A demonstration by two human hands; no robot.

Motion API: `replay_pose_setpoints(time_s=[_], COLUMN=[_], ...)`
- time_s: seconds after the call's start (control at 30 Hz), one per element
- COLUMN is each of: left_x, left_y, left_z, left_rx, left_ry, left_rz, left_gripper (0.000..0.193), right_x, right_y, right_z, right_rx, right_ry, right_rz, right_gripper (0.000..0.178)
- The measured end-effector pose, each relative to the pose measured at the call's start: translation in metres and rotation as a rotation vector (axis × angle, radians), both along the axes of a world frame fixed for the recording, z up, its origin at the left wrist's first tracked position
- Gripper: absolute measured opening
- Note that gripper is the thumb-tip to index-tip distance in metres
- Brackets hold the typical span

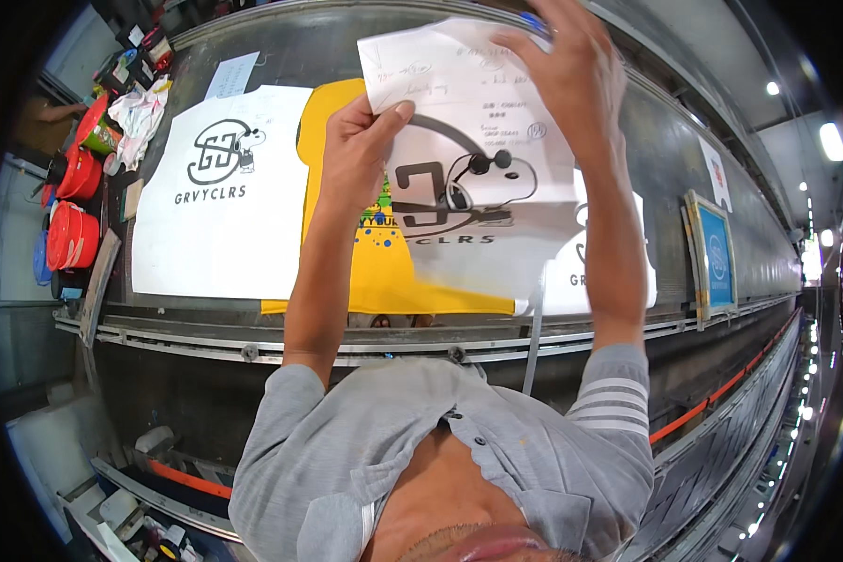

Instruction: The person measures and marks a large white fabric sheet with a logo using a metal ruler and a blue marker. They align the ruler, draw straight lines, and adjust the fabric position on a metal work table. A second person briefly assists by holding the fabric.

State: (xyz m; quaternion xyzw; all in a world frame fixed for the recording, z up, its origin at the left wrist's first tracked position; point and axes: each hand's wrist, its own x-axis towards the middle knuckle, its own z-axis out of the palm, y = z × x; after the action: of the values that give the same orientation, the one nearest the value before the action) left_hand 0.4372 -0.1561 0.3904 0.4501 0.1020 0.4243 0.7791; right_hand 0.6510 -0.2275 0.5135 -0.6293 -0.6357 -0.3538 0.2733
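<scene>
My left hand (370, 140) pinches the left edge of a large paper sheet (478, 89) between thumb and fingers. The sheet carries handwriting at the top and a big black logo with a cartoon dog in sunglasses. At its upper right, my right hand (571, 70) grips the sheet, slightly blurred and partly cut off by the frame. A small blue thing (532, 22) shows between its thumb and fingers; its kind is unclear. Behind the paper lies a yellow shirt piece (393, 276) with a colourful print, partly hidden. White printed shirt pieces (276, 206) flank it.
The long dark printing table (693, 140) has a metal rail (347, 354) along its near edge. Red tubs (73, 236) and a cloth (140, 117) stand at the left. A framed blue screen (718, 253) leans at the right; a paper note (232, 75) lies far left.
</scene>
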Motion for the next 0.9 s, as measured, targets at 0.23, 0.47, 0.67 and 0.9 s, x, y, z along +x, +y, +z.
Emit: replay_pose_setpoints(time_s=[0.23,0.47,0.67,0.9], left_x=[-0.005,-0.015,0.001,0.064], left_y=[0.002,-0.018,-0.022,-0.038], left_z=[-0.022,-0.033,0.012,0.025], left_rx=[-0.048,-0.026,-0.144,0.617], left_ry=[-0.008,-0.062,-0.078,-0.020], left_rz=[0.171,0.029,-0.310,0.085], left_gripper=[0.027,0.031,0.037,0.050], right_x=[0.023,0.006,0.005,-0.047], right_y=[-0.047,-0.058,-0.074,-0.052], right_z=[-0.070,-0.077,-0.050,-0.058], right_rx=[-0.285,0.108,-0.174,0.098], right_ry=[1.495,1.428,1.279,0.805], right_rz=[0.132,0.236,0.501,0.528], right_gripper=[0.029,0.020,0.010,0.012])
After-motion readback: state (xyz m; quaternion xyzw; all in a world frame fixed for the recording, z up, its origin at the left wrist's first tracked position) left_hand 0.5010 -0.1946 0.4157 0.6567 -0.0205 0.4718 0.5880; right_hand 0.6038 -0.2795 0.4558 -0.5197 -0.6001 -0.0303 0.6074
